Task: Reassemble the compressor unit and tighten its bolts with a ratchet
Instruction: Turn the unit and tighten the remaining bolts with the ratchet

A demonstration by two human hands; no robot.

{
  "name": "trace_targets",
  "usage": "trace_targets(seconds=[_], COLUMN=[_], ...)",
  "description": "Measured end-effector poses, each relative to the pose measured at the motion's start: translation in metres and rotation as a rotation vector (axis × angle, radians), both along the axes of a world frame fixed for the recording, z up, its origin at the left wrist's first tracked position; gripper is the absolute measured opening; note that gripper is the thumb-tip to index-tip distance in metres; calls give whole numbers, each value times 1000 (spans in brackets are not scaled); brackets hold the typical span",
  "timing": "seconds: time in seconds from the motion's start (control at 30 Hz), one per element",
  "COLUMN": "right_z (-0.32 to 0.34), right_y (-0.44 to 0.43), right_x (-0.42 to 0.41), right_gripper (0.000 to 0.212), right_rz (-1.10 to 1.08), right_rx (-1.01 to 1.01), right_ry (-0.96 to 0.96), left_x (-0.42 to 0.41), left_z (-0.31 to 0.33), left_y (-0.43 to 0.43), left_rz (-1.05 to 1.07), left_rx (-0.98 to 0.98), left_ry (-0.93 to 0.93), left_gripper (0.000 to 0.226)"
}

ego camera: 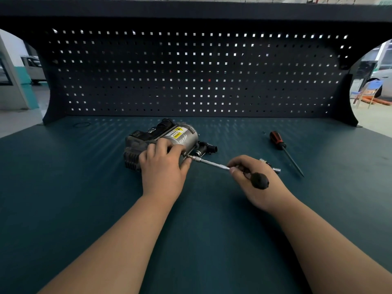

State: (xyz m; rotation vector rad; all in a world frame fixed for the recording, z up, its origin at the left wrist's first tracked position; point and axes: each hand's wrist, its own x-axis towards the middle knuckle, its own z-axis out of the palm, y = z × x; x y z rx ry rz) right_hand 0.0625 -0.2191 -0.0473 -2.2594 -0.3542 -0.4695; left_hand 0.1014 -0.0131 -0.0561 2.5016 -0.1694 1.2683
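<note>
The compressor point(178, 134) lies near the far edge of the surface point(84, 187), about its middle. The fingers of the left hand point(163, 166) are curled over it and hold it down, while the right hand point(254, 183) grasps the ratchet point(214, 164) by its black handle, tip at a bolt. If the long shaft tilts, I think the tip may slip off and hit the left thumb just beside it; no container is visible.
</note>
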Motion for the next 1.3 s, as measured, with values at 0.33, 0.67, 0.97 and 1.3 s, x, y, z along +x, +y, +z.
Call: trace_targets(seconds=[0.33, 0.67, 0.97, 1.3], right_z=[-4, -6, -4, 7], right_y=[-2, 1, 3, 17], right_x=[3, 5, 8, 26], right_gripper=[11, 15, 24, 20], right_rz=[-13, -36, 6, 25], right_rx=[-63, -31, 183, 703], right_ry=[-69, -161, -68, 251], left_x=[1, 2, 2, 2], left_z=[-1, -1, -1, -1], left_y=[-1, -1, -1, 1], left_rz=[13, 3, 3, -14], left_rx=[-14, -41, -46, -65], left_ry=[10, 9, 8, 3], left_gripper=[24, 23, 23, 25])
